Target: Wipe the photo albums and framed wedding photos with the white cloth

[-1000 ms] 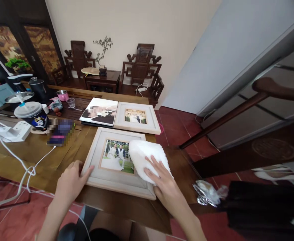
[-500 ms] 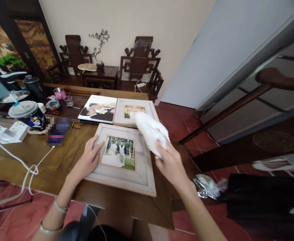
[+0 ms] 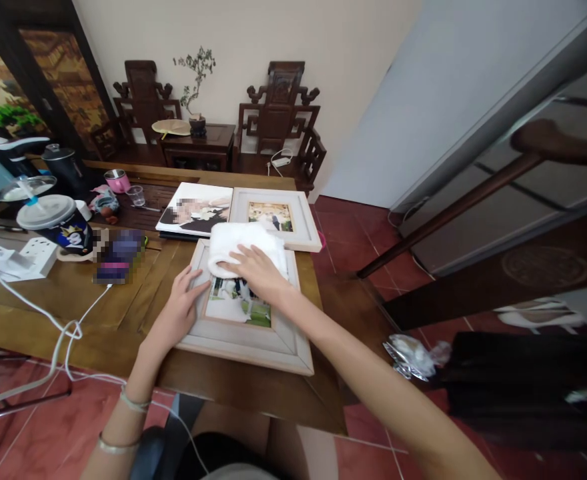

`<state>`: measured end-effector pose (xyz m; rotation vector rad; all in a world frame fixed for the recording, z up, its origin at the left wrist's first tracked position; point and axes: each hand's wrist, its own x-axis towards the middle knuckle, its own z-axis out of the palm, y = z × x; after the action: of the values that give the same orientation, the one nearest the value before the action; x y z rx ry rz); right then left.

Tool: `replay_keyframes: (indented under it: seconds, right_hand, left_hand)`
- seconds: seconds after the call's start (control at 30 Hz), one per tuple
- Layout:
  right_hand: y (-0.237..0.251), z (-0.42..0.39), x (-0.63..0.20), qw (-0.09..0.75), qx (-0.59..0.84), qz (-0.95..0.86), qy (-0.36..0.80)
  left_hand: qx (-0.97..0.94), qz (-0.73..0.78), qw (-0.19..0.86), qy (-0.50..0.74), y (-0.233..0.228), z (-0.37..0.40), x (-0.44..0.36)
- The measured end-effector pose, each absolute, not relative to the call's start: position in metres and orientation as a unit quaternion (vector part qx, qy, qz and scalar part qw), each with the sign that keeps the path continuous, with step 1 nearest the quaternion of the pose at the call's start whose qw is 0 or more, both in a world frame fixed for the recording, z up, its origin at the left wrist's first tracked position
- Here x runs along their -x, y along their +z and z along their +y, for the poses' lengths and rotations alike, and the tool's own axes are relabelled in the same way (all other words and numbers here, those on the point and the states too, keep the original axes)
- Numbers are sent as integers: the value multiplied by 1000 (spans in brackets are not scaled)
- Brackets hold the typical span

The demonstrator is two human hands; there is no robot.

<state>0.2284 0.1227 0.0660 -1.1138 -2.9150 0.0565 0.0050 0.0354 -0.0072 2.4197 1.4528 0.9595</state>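
Note:
A white-bordered picture frame lies flat on the wooden table, with a photo of two people in its middle. My left hand grips the left edge of this frame, thumb over the border. Under my right hand is a folded white cloth, pressed onto the top part of the frame. Cloth and hand cover the upper part of the photo. The fingers of my right hand are spread over the cloth and hold it.
Behind lie a second picture frame and a white photo panel. On the left of the table are a phone, a lidded cup, a power strip and white cables. A wooden chair stands at right.
My right hand has brought the white cloth from above the frame's right side leftward and down onto its top part. My left hand stays on the left edge.

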Motion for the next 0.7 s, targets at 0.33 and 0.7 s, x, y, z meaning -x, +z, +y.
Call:
replay_keyframes:
  seconds: [0.33, 0.7]
  right_hand:
    - [74, 117, -335, 54, 473, -879, -11]
    - [42, 80, -321, 88, 430, -898, 18]
  left_hand:
    - [-805, 508, 86, 294, 4, 34, -11]
    - [-806, 525, 73, 263, 6, 38, -13]
